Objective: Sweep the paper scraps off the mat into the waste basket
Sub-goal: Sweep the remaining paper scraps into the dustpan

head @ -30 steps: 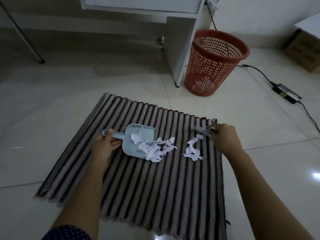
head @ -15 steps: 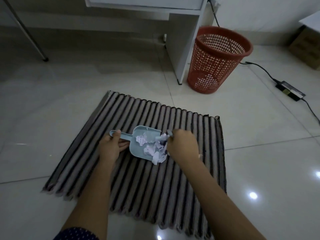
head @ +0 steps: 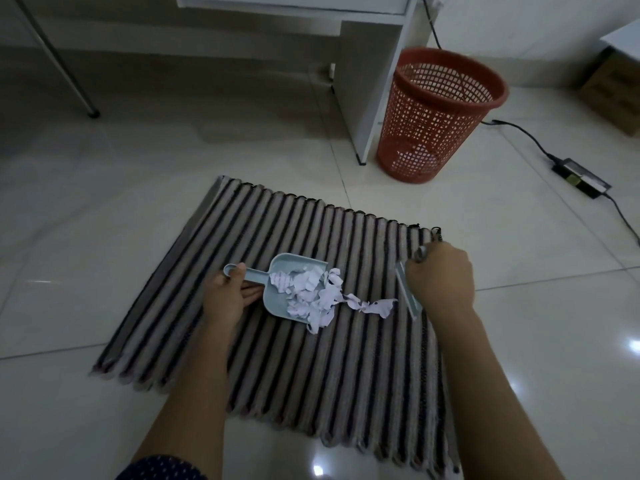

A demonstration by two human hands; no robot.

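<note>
A striped mat (head: 346,358) lies on the tiled floor. My left hand (head: 225,297) grips the handle of a small light-blue dustpan (head: 277,296) that rests on the mat. White paper scraps (head: 311,292) fill the pan's mouth, and a few trail rightward onto the mat, ending in a larger scrap (head: 379,306). My right hand (head: 440,278) grips a small blue brush (head: 408,292) near the mat's right edge, just right of those scraps. The red mesh waste basket (head: 440,112) stands upright on the floor beyond the mat's far right corner.
A white desk leg panel (head: 374,88) stands right beside the basket's left. A black power adapter (head: 581,178) and its cable lie on the floor to the right. A metal leg (head: 62,64) stands far left, a cardboard box (head: 613,88) far right.
My right hand swept the brush left to the dustpan, pushing scraps into it, then drew back to the mat's right edge. More scraps now lie in the pan.
</note>
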